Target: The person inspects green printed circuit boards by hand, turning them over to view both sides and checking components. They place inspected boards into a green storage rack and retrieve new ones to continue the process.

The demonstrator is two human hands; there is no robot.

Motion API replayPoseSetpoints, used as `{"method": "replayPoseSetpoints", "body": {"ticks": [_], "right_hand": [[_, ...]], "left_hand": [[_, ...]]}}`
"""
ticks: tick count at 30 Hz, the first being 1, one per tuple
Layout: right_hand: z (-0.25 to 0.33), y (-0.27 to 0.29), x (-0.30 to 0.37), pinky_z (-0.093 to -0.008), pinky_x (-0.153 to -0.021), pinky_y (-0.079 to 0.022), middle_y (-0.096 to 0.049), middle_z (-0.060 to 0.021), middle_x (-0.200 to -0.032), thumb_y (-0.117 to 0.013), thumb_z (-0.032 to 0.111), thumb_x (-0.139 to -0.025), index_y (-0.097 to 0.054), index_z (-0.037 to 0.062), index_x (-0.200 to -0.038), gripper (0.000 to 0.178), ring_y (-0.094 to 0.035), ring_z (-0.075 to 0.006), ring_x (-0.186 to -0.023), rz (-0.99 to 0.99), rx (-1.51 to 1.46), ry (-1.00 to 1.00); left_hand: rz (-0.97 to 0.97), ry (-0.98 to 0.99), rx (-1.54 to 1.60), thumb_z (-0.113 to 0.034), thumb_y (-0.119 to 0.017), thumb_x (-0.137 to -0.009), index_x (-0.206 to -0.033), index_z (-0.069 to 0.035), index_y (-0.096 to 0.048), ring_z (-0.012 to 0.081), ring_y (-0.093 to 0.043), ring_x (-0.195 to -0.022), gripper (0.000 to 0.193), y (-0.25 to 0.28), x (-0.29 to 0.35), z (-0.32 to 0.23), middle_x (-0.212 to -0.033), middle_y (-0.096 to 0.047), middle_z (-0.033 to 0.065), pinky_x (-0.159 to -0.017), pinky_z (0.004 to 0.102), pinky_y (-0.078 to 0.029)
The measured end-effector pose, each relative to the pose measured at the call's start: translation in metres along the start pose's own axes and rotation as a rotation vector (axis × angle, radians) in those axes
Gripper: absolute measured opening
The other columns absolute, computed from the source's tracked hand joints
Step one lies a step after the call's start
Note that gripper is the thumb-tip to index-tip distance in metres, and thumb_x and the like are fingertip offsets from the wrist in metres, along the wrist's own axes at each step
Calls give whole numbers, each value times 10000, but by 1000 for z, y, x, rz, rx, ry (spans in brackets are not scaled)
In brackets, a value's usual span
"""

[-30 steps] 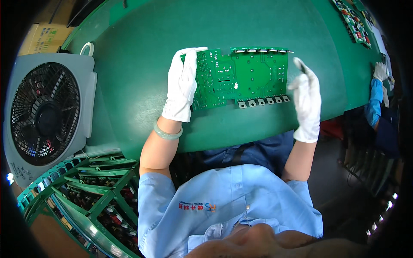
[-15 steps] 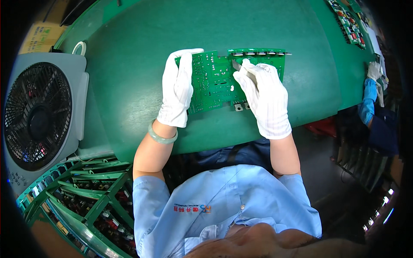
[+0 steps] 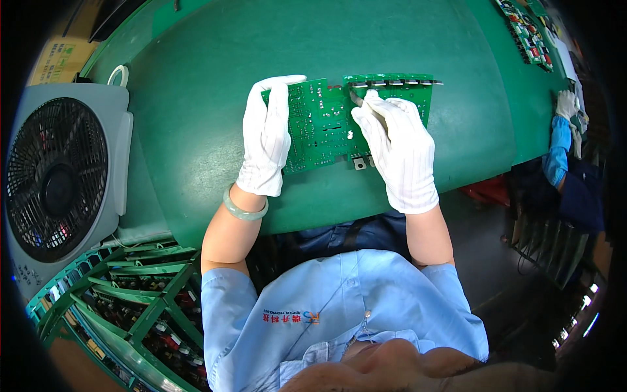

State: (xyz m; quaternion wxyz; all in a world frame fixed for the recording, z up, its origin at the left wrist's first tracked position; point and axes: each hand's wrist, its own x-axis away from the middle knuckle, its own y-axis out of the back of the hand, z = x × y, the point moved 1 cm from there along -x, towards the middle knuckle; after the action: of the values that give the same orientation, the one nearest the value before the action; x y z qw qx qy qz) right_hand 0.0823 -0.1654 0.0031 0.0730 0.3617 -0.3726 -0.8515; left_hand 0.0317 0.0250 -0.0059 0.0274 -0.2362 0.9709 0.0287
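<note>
Across the middle of the view, a green worktop (image 3: 196,130) stretches well past the work on the far side, its near edge curving close to the person's body. Its smooth covering shines faintly; dark floor (image 3: 483,261) lies off to the right. A grey fan (image 3: 57,185) with a black grille bounds the left side, with a green rack (image 3: 130,287) of circuit boards below it and a carton (image 3: 62,59) beyond. At far right are a populated board (image 3: 526,36) and a co-worker's gloved hand (image 3: 567,104), both well apart from the work. The green circuit board (image 3: 320,124) is over the worktop, in front of the person; whether it touches the surface cannot be told. The gloved left hand (image 3: 264,140) grips its left end; the gloved right hand (image 3: 401,150), over its right part, pinches a slim grey tool (image 3: 356,98) near the far edge.
</note>
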Motion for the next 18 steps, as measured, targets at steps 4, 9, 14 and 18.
{"method": "replayPoseSetpoints", "body": {"ticks": [4, 9, 14, 18], "right_hand": [[0, 2, -1, -311, -598, -530, -631, -99, -864, -749, 218, -812, -653, 69, -1037, 286, -640, -231, -720, -7, 10, -1], [2, 3, -3, -308, -593, -528, -625, -91, -850, -747, 211, -811, -655, 67, -1028, 275, -637, -225, -717, -8, 15, 19], [3, 7, -6, -305, -588, -523, -625, -79, -846, -740, 203, -815, -655, 72, -1018, 256, -633, -215, -717, 33, 48, 72], [7, 9, -6, -301, -590, -520, -626, -73, -838, -732, 209, -822, -658, 78, -1008, 240, -635, -216, -718, 56, -9, -1]], "left_hand": [[13, -8, -2, -209, -432, -1026, -1103, -8, -589, 104, -559, -919, 266, 1, 1, -1, -1047, -629, 73, -858, 253, -441], [13, -43, -49, -203, -432, -1025, -1101, -4, -586, 115, -569, -931, 263, 0, 1, -4, -1047, -629, 82, -864, 257, -445], [12, -78, -65, -191, -431, -1025, -1101, 1, -578, 122, -576, -953, 253, 0, 1, -5, -1055, -632, 87, -878, 264, -448], [-1, -84, -32, -185, -430, -1024, -1098, 2, -577, 124, -579, -950, 250, -1, 1, -3, -1056, -633, 90, -875, 266, -450]]}}
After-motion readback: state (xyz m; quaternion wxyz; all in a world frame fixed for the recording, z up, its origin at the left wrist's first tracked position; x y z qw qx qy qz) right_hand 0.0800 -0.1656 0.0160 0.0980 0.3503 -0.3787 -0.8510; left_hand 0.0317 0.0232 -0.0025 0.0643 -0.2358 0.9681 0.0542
